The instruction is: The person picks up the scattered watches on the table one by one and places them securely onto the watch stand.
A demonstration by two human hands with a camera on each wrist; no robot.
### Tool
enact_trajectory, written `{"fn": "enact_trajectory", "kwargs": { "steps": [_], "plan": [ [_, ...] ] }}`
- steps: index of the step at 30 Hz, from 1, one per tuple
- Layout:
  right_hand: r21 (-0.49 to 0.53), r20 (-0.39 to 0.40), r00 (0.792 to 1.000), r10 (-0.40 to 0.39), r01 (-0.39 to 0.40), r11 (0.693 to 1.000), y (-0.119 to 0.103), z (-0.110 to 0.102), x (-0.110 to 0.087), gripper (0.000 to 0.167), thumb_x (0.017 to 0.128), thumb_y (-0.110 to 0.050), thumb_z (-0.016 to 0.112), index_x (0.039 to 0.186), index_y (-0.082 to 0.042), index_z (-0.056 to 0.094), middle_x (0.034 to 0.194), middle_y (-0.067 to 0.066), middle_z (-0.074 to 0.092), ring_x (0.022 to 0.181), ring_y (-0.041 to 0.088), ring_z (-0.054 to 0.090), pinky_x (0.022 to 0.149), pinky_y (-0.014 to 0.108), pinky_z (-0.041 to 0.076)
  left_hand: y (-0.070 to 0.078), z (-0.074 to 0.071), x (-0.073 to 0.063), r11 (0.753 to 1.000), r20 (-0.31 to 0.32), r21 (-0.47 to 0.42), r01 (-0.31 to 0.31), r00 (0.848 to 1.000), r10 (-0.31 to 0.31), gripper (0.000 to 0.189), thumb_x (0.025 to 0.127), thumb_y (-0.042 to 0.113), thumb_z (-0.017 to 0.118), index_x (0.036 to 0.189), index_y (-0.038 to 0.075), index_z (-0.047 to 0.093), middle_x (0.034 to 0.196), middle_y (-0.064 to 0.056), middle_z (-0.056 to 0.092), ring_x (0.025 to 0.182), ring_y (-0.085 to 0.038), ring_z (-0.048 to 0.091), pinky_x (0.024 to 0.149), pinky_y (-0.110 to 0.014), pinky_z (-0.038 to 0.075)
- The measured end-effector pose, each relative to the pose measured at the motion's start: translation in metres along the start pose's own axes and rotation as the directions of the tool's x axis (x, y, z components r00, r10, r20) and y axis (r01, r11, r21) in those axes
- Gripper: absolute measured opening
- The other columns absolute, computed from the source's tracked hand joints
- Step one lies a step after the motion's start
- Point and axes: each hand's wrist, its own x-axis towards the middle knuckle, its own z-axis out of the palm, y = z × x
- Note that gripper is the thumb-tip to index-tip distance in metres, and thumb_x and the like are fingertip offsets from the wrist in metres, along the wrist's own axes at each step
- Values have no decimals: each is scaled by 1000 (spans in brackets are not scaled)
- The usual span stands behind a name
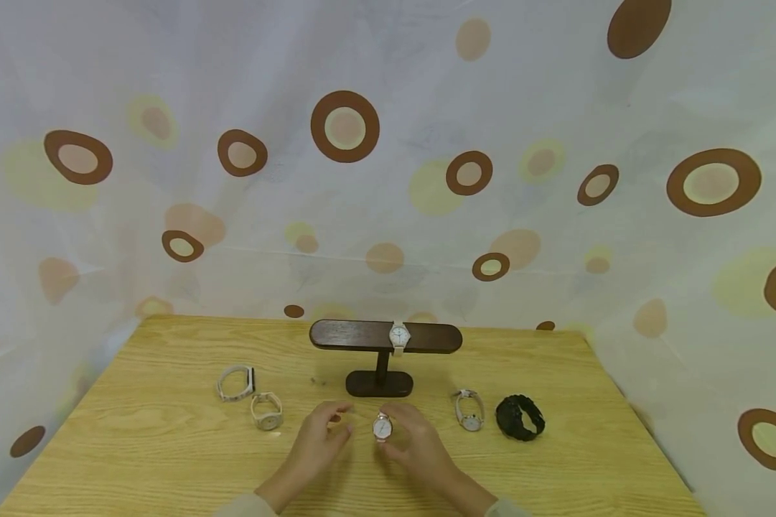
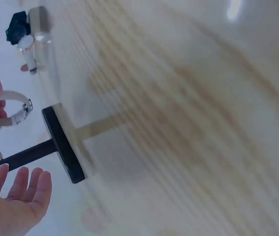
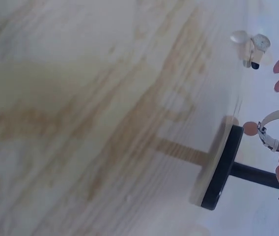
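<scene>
In the head view my right hand [image 1: 416, 438] pinches a wristwatch [image 1: 382, 428] with a round white dial, between thumb and fingers, in front of the dark wooden watch stand [image 1: 380, 384]. The watch's pale strap [image 3: 276, 143] is closed into a loop in the right wrist view. My left hand [image 1: 315, 444] is just left of this watch, its fingers loosely bent and apart from it. The left wrist view shows those fingers [image 2: 40, 189] spread near the stand, holding nothing. Another white-dial watch [image 1: 399, 336] with a pale strap is on the stand's bar, right of its post.
Left of the stand, a white band with a dark face [image 1: 235, 384] and a pale watch [image 1: 268, 413] lie on the wooden table [image 1: 148, 445]. To the right are a light-strapped watch [image 1: 470, 413] and a chunky black watch [image 1: 520, 418]. A patterned curtain [image 1: 388, 208] hangs behind.
</scene>
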Motion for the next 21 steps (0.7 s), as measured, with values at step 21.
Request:
{"fn": "enact_trajectory", "kwargs": {
  "steps": [21],
  "plan": [
    [-36, -191, 975, 117, -126, 991, 47, -43, -9, 52, 67, 1, 79, 115, -3, 60, 116, 13, 61, 110, 30, 56, 90, 50, 49, -17, -41, 27, 782, -76, 616, -89, 982, 171, 60, 76, 29, 76, 125, 1, 55, 130, -23, 51, 121, -46, 44, 95, -64, 38]
  ]
}}
